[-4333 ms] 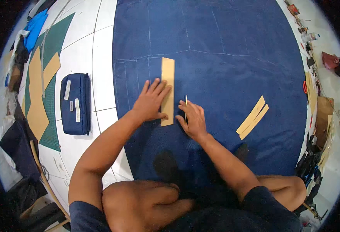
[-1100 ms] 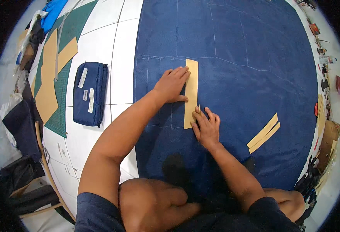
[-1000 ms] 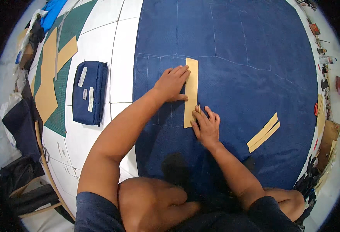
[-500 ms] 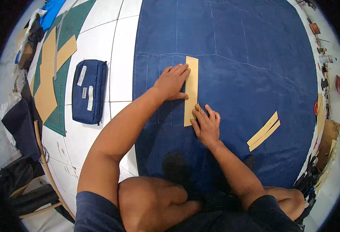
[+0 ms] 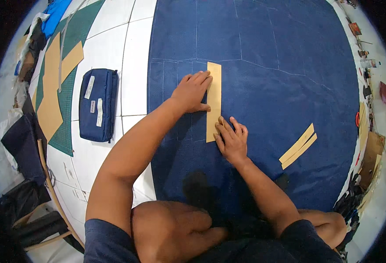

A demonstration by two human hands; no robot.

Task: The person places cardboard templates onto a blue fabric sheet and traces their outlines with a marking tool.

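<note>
A long tan card strip (image 5: pixel 214 97), slanted at its top end, lies flat on dark blue cloth (image 5: pixel 263 101). Thin pale lines are drawn on the cloth around and beyond it. My left hand (image 5: pixel 194 91) is open, thumb and fingers spread, pressing on the strip's left edge. At the strip's lower right edge my right hand (image 5: pixel 231 139) is pinched, thumb resting near the strip's bottom. Something thin seems to poke out between its fingers, too small to name. Two narrow tan card strips (image 5: pixel 298 147) lie side by side on the cloth, right of my right hand.
Left of the cloth, a navy zipped pouch (image 5: pixel 97 105) rests on white tiles. Larger tan card pieces (image 5: pixel 50 98) and a curved grey ruler (image 5: pixel 61 65) lie on a green cutting mat (image 5: pixel 66 136). A wooden rod (image 5: pixel 48 179) stands near; clutter lines the right edge.
The whole view has shifted slightly, so things sit a little further left. My left hand stays on the strip; my right hand has barely moved along the strip's right edge.
</note>
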